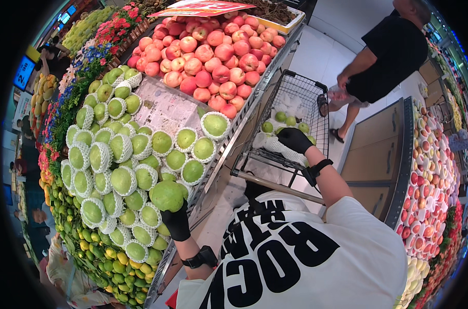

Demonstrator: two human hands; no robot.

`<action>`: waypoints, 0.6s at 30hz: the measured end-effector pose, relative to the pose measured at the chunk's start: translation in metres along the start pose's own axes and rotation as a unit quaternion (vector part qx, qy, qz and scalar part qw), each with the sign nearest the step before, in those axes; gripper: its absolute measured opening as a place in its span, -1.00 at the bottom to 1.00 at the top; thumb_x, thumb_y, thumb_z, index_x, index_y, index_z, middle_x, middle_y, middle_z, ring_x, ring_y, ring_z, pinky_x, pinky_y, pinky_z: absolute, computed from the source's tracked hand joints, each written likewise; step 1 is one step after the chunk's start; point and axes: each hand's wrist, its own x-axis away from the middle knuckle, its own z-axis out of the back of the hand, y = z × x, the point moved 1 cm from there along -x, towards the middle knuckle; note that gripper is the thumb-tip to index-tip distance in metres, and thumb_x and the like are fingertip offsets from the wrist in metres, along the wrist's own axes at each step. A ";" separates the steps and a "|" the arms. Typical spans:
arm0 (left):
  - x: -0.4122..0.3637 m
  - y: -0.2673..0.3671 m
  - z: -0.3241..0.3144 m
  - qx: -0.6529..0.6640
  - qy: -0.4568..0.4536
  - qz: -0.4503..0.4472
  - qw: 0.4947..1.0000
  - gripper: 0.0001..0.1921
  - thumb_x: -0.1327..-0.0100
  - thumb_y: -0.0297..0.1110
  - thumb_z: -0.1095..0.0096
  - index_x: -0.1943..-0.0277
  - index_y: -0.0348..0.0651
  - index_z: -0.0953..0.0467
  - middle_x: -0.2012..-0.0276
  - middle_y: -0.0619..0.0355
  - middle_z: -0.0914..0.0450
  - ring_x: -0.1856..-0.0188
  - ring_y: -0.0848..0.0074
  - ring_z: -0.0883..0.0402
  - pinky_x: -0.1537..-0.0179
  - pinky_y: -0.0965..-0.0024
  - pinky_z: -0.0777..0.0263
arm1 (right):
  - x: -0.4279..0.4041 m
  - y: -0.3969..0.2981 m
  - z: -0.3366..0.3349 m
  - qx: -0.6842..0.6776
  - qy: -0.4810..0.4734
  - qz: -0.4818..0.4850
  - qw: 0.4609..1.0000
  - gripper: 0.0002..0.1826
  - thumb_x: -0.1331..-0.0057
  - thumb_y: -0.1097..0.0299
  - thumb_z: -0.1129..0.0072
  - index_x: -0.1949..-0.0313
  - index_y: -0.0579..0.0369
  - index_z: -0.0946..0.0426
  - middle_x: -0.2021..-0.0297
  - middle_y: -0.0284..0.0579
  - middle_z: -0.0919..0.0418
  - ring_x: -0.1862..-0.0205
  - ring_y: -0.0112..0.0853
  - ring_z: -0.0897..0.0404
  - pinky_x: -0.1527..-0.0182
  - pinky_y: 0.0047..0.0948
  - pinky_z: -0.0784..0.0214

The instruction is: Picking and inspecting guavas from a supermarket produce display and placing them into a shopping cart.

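My left hand (176,223), in a black glove, holds a large bare green guava (167,196) over the near edge of the guava display. Around it lie many green guavas in white foam net sleeves (122,180). My right hand (295,140), also gloved, reaches inside a black wire shopping cart (322,112). It rests against white foam netting (282,148) at the cart's near end; its fingertips are hidden, so its grip is unclear. Several loose green fruits (291,121) sit beside that hand, with clear plastic bags (290,103) behind them.
Pink peaches (212,58) are heaped beyond a bare patch of display board (166,106). A metal rail (226,148) edges the stand. The cart's handle bar (276,187) crosses before my body. A person in dark clothes (396,54) is beyond the cart. Another fruit stand (423,181) lies right.
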 end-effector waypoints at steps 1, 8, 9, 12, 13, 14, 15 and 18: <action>0.001 0.001 -0.003 -0.001 0.000 0.003 1.000 -0.23 -0.07 0.00 -0.27 -0.30 -0.10 -0.16 -0.24 0.07 -0.29 -0.25 0.21 -0.31 -0.14 0.12 -0.32 | 0.002 0.013 0.001 0.025 -0.036 -0.040 0.998 -0.71 -0.18 0.16 -0.11 0.30 0.15 -0.57 0.31 0.06 -0.60 0.22 -0.05 -0.57 0.12 -0.20 -0.40; 0.001 0.011 -0.047 -0.091 0.163 -0.016 0.982 -0.50 0.07 -0.62 -0.37 -0.02 -0.37 -0.46 0.07 0.04 -0.57 0.06 0.34 -0.57 0.09 0.34 -0.47 | 0.017 0.117 -0.042 0.074 -0.126 -0.094 0.985 -0.64 -0.20 0.11 -0.06 0.15 0.06 -0.60 0.18 0.03 -0.60 0.09 -0.10 -0.55 0.00 -0.27 -0.39; 0.001 0.012 -0.047 -0.108 0.156 -0.021 0.982 -0.50 0.06 -0.61 -0.36 -0.03 -0.37 -0.45 0.06 0.04 -0.57 0.05 0.35 -0.57 0.08 0.33 -0.46 | 0.016 0.123 -0.048 0.084 -0.151 -0.108 0.979 -0.63 -0.19 0.10 -0.06 0.13 0.05 -0.60 0.17 0.02 -0.60 0.07 -0.11 -0.55 -0.02 -0.27 -0.39; 0.001 0.014 -0.043 -0.093 0.156 -0.017 0.983 -0.48 0.04 -0.62 -0.33 -0.06 -0.36 -0.42 0.05 0.07 -0.54 0.04 0.36 -0.54 0.07 0.30 -0.46 | 0.009 0.142 -0.065 0.061 -0.178 -0.112 0.976 -0.64 -0.18 0.13 -0.07 0.13 0.04 -0.59 0.14 -0.01 -0.60 0.05 -0.12 -0.54 -0.03 -0.27 -0.37; 0.001 0.014 -0.040 -0.082 0.159 -0.014 0.984 -0.48 0.04 -0.63 -0.31 -0.07 -0.35 -0.41 0.04 0.08 -0.54 0.04 0.36 -0.53 0.07 0.29 -0.45 | 0.006 0.149 -0.071 0.066 -0.205 -0.105 0.971 -0.65 -0.17 0.14 -0.07 0.13 0.04 -0.59 0.12 -0.02 -0.59 0.04 -0.12 -0.54 -0.04 -0.27 -0.36; 0.001 0.014 -0.033 -0.074 0.157 -0.005 0.985 -0.48 0.01 -0.59 -0.29 -0.09 -0.34 -0.38 0.03 0.08 -0.52 0.02 0.34 -0.52 0.05 0.28 -0.45 | 0.004 0.155 -0.077 0.063 -0.206 -0.103 0.971 -0.65 -0.17 0.14 -0.07 0.13 0.04 -0.59 0.12 -0.02 -0.59 0.04 -0.12 -0.54 -0.04 -0.27 -0.36; 0.000 0.014 -0.030 -0.071 0.156 0.000 0.985 -0.48 -0.01 -0.57 -0.28 -0.10 -0.34 -0.37 0.03 0.07 -0.51 0.01 0.33 -0.51 0.05 0.28 -0.45 | 0.006 0.173 -0.088 0.024 -0.206 -0.118 0.971 -0.65 -0.18 0.19 -0.10 0.07 0.01 -0.57 0.08 -0.03 -0.58 0.02 -0.16 -0.53 -0.06 -0.33 -0.35; 0.007 0.017 -0.026 -0.065 0.140 0.013 0.988 -0.48 -0.06 -0.46 -0.25 -0.12 -0.32 -0.33 0.02 0.06 -0.49 0.00 0.32 -0.49 0.05 0.28 -0.45 | 0.000 0.168 -0.097 0.004 -0.261 -0.126 0.957 -0.62 -0.18 0.25 -0.13 -0.01 -0.03 -0.54 0.02 -0.04 -0.55 -0.03 -0.19 -0.50 -0.10 -0.38 -0.32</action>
